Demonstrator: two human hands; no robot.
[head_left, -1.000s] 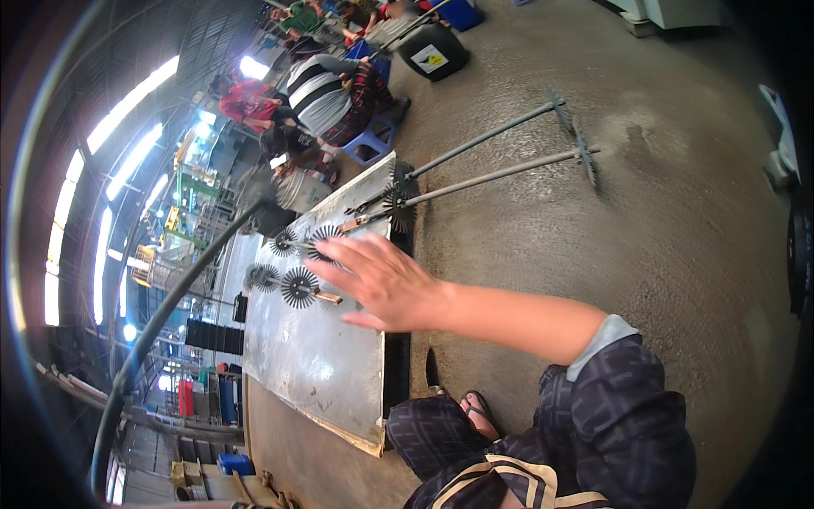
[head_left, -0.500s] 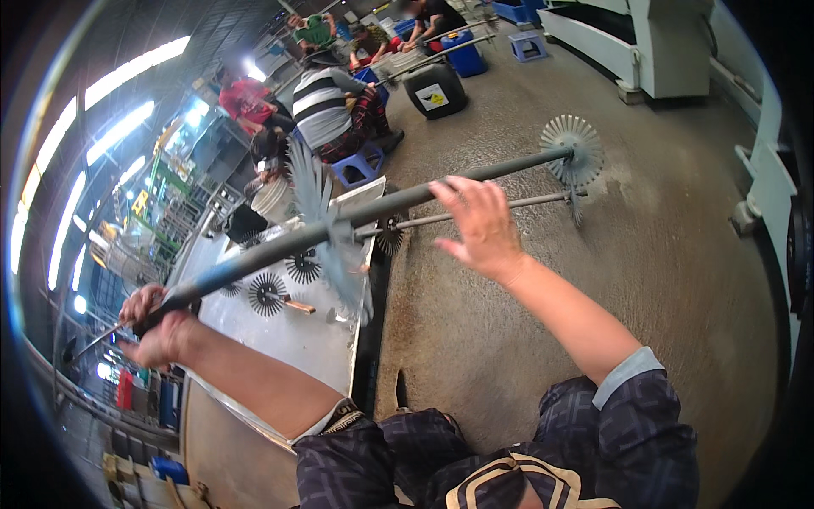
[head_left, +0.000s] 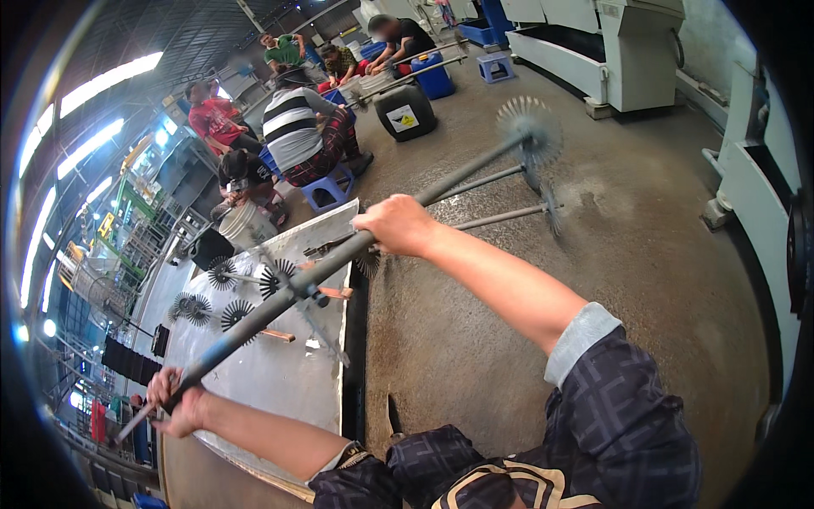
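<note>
A long grey pole (head_left: pixel 254 326) slants across the view from lower left to upper right. My right hand (head_left: pixel 397 224) is closed round its middle, and my left hand (head_left: pixel 176 403) grips its lower end. From that end a thin rod (head_left: pixel 134 424) sticks out, blurred. A spiky finned disc (head_left: pixel 315 324) sits on the pole between my hands, seen nearly edge-on and smeared. Beyond my right hand, a second finned disc (head_left: pixel 534 134) is at the far end. Thinner rods (head_left: pixel 500 215) run below the pole there.
Under the pole stands a metal-topped table (head_left: pixel 292 377) with several dark slotted discs (head_left: pixel 237 315) and wooden-handled pieces (head_left: pixel 278 335). Several people sit beyond, one on a blue stool (head_left: pixel 326 193). A black jerrycan (head_left: pixel 405 112) stands on the wet floor. Pale machines (head_left: pixel 640 55) line the right.
My right hand, open beside the pole before, has moved left and closed round it. The middle disc has turned from broad to nearly edge-on. The view has shifted slightly.
</note>
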